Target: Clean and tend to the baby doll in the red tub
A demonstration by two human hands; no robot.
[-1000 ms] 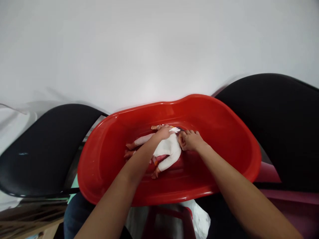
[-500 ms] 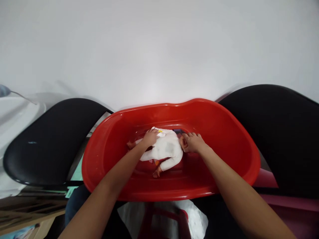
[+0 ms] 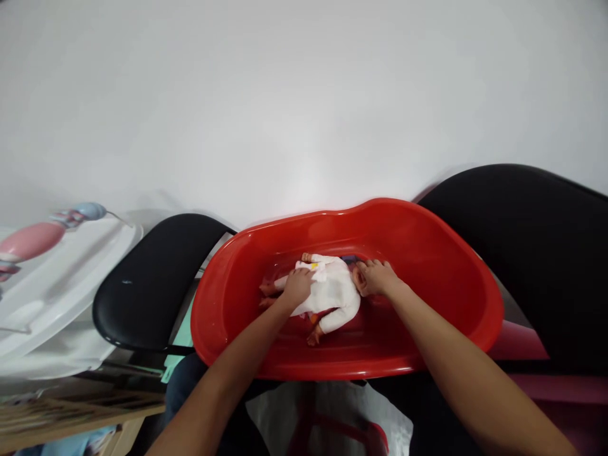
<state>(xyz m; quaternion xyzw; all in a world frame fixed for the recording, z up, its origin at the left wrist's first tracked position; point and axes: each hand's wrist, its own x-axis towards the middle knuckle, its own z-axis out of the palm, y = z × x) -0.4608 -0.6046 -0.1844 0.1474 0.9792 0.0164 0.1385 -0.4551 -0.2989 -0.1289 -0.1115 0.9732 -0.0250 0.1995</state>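
Note:
A baby doll (image 3: 336, 290) in a white long-sleeved outfit lies in a red plastic baby tub (image 3: 446, 285), its head to the right and its feet to the left. Over the doll's lower body, my left hand (image 3: 298, 288) is closed on the white clothing near a yellow patch; its fingertips are partly hidden. My right hand (image 3: 377, 277) curves round the doll's head, covering most of it. Both doll arms are spread out, one toward me and one toward the far side. Something dark and patterned shows beneath the head.
Black folding chairs (image 3: 147, 278) (image 3: 522, 253) flank the tub. At the left stands a white plastic basin (image 3: 71, 297) with a pink and blue toy bar (image 3: 35, 240) above it. A pale wall rises behind. A red stool (image 3: 342, 430) shows below.
The view has swung left, so the tub sits further right and more of the toy bar shows. The doll's far arm is now visible. Both hands stay on the doll.

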